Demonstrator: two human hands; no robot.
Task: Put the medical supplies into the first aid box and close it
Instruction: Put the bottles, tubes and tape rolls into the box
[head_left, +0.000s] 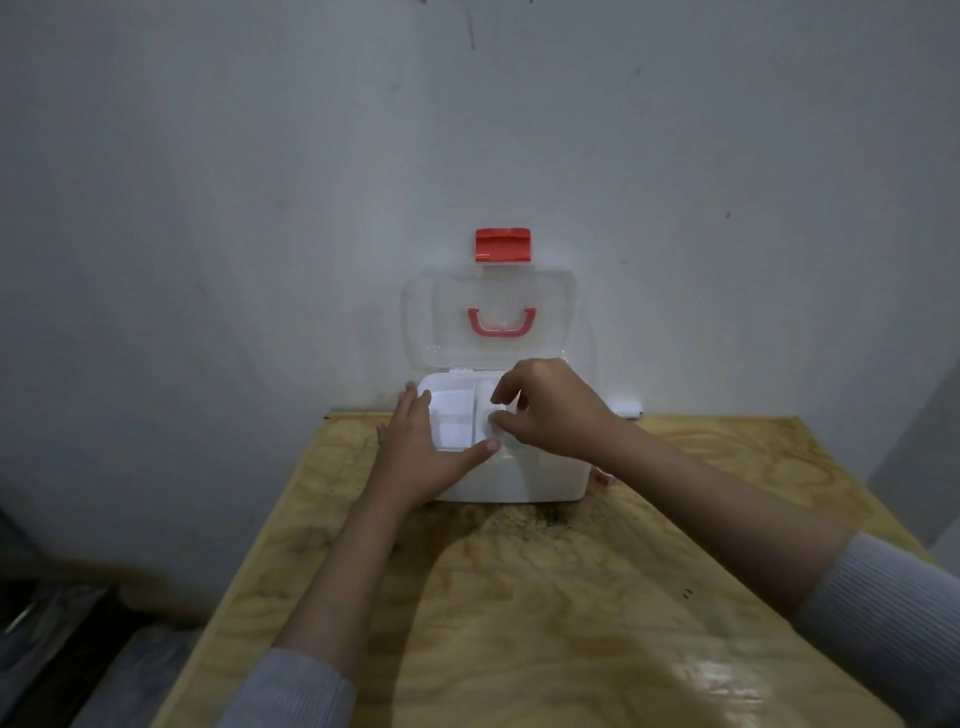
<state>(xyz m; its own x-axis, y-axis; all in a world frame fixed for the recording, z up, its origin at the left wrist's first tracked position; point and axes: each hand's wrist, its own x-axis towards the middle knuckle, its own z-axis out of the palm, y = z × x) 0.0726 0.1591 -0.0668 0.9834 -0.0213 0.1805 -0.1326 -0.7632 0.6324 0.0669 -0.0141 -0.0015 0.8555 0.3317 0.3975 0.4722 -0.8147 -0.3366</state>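
Box (511, 480) broadside to wall, lid (491, 317) upright, latch (503, 245) topmost.

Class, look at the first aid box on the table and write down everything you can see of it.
The first aid box is white plastic with rounded corners, standing at the far edge of the wooden table against the wall. Its clear lid stands open and upright, carrying a red handle and a red latch on top. A white divided tray fills the opening. The left hand rests on the box's left front rim; the right hand reaches into the tray's right side, fingers pinched over something white, too overexposed to identify.
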